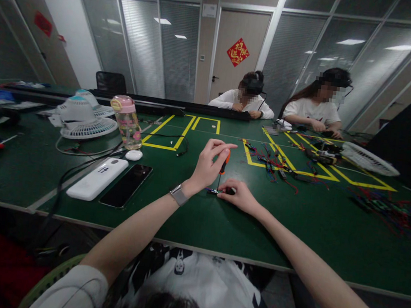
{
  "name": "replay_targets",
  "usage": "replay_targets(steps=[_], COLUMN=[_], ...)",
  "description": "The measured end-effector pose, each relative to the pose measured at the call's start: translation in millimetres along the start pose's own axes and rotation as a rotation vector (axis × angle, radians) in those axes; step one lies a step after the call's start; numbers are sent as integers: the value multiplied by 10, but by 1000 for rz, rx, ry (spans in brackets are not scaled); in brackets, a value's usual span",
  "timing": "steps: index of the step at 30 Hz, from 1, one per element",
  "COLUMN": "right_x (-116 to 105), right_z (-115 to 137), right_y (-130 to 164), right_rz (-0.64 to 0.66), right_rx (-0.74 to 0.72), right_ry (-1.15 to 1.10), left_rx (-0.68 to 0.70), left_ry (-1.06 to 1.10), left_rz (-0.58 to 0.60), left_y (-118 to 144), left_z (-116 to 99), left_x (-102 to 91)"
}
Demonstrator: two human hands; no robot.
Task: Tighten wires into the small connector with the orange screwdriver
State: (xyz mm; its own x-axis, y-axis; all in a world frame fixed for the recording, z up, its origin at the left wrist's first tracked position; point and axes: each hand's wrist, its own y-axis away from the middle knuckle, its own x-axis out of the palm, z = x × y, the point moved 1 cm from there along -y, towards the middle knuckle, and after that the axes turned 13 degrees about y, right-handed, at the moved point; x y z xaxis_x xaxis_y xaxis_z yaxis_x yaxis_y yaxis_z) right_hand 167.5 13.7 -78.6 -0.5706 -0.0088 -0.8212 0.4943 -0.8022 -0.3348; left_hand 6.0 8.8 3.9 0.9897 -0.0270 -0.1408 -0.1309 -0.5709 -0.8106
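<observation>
My left hand (210, 163) is closed around the orange and black handle of a screwdriver (226, 162), which stands upright. The shaft points straight down at a small dark electronic part (213, 191) on the green table (182, 221). Low on the table, my right hand (238, 196) pinches the right end of that part between thumb and fingers. Its fingers cover much of the part, so its exact kind is unclear. Short thin wires show at the part's left end.
Left of my arms lie a black phone (126, 186), a white power bank (98, 178) and a white earbud case (134, 155). A bottle (128, 124) and white fans (89, 125) stand behind. Wired modules (275, 162) lie ahead right; tangled wires (400, 213) farther right. Two people sit opposite.
</observation>
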Motion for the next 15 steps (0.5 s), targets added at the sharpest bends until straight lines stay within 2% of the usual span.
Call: replay_targets(steps=[4,11,15], right_x=[5,-1,-3], right_z=[-9,7,8], right_y=[1,0,0], right_rz=[-3,-2,1], right_rx=[-6,-1,-7], right_ry=[1,6,13], left_rx=[-1,53,35], left_ry=[81,-39,22], left_rz=[66,-39,40], left_y=[10,27,28], left_z=[0,-26,-32], left_x=[21,31,26])
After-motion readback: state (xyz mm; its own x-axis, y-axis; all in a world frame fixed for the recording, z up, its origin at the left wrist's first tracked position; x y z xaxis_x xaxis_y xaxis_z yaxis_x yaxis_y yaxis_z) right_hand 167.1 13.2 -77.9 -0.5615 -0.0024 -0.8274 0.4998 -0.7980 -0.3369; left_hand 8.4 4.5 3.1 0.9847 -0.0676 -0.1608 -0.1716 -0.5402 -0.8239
